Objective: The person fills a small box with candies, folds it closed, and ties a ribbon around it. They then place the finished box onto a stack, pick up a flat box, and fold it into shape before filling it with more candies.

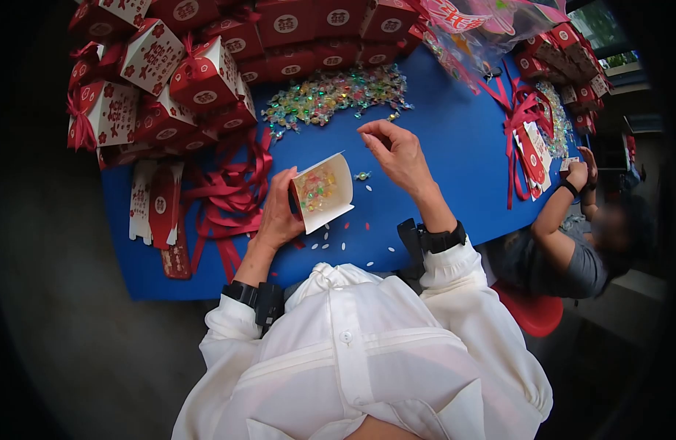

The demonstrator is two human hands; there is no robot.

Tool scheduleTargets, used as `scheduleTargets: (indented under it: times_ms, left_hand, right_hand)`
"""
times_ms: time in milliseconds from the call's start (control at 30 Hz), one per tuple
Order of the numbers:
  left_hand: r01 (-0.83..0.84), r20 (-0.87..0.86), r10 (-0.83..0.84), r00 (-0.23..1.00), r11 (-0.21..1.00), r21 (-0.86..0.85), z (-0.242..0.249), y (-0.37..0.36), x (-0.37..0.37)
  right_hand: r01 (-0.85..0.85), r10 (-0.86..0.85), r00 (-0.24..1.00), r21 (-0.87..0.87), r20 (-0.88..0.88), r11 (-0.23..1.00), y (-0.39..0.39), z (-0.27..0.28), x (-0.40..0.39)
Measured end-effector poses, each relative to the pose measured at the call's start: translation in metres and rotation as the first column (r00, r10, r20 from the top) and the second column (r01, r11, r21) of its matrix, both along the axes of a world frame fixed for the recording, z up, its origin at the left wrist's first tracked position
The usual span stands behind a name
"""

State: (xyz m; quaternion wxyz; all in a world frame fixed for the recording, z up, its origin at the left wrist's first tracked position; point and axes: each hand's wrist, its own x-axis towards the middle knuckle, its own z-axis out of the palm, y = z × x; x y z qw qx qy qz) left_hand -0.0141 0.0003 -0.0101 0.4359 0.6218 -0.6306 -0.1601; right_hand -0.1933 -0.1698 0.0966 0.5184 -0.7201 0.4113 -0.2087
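Note:
My left hand (281,213) is closed around an open candy box (341,180), a paper one with a pale inside, tilted toward me. Wrapped candies (317,189) lie inside it. To the right, my right hand (398,152) hangs over the blue table with its fingers curled together at the tips; whatever they may hold cannot be made out. One wrapped candy (362,176) sits on the table between the box and that hand. Beyond both hands spreads a pile of shiny wrapped candies (331,99), with a stray candy (394,116) at its near edge.
Finished red boxes (287,26) are stacked along the back and left. Dark red ribbons (232,183) and flat folded boxes (162,205) lie at left. Plastic bags (474,29) stand back right. A co-worker (572,227) sits at right, near more ribbons (520,110). Small paper bits dot the blue table (441,110).

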Motion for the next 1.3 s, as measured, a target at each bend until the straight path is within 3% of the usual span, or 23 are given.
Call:
scheduleTargets:
  times_ms: [67,167,333,433,500,633,767,1000,1067,1200,1300]
  left_hand:
    - [-0.001,0.008,0.0,1.0,1.0,0.016,-0.006,0.001,0.003]
    - [0.004,0.026,-0.004,1.0,1.0,-0.008,-0.009,0.0,0.004]
    - [-0.02,0.059,0.02,0.998,1.0,0.002,-0.014,0.002,0.003]
    - [-0.027,0.05,0.027,0.998,1.0,0.007,-0.013,0.001,0.003]
    - [-0.037,0.036,0.036,0.999,0.999,0.019,-0.011,0.002,0.003]
    - [-0.037,0.051,0.036,0.998,0.999,0.02,-0.011,0.002,0.003]
    - [-0.039,0.058,0.038,0.998,0.999,0.016,-0.01,0.001,0.003]
    - [-0.032,0.06,0.031,0.998,0.999,0.018,-0.012,0.001,0.004]
    - [-0.028,0.049,0.026,0.998,0.999,0.035,-0.012,0.001,0.004]
    - [-0.025,0.047,0.024,0.999,0.999,0.033,-0.014,0.001,0.004]
    - [-0.024,0.042,0.023,0.999,1.0,0.019,-0.013,0.0,0.005]
  right_hand:
    - [-0.177,0.084,0.916,-0.206,-0.393,0.962,-0.007,-0.029,-0.014]
    - [-0.276,0.127,0.841,-0.214,-0.527,0.937,0.012,-0.055,-0.021]
    - [-0.258,0.124,0.875,-0.235,-0.468,0.937,-0.004,-0.081,-0.024]
    - [-0.15,0.073,0.909,-0.159,-0.41,0.976,-0.015,-0.078,-0.018]
    - [0.168,-0.221,0.941,-0.214,-0.257,0.962,-0.025,-0.08,-0.017]
    - [0.281,-0.376,0.911,-0.412,-0.17,0.867,-0.055,-0.101,-0.022]
    - [0.151,-0.307,0.909,-0.463,-0.283,0.874,-0.071,-0.111,-0.024]
    - [0.248,-0.417,0.843,-0.442,-0.34,0.862,-0.071,-0.093,-0.012]
    - [0.109,-0.341,0.823,-0.463,-0.455,0.88,-0.075,-0.091,-0.01]
    - [0.088,-0.354,0.79,-0.48,-0.5,0.873,-0.073,-0.098,-0.01]
    - [-0.062,-0.236,0.807,-0.475,-0.541,0.878,-0.062,-0.097,-0.013]
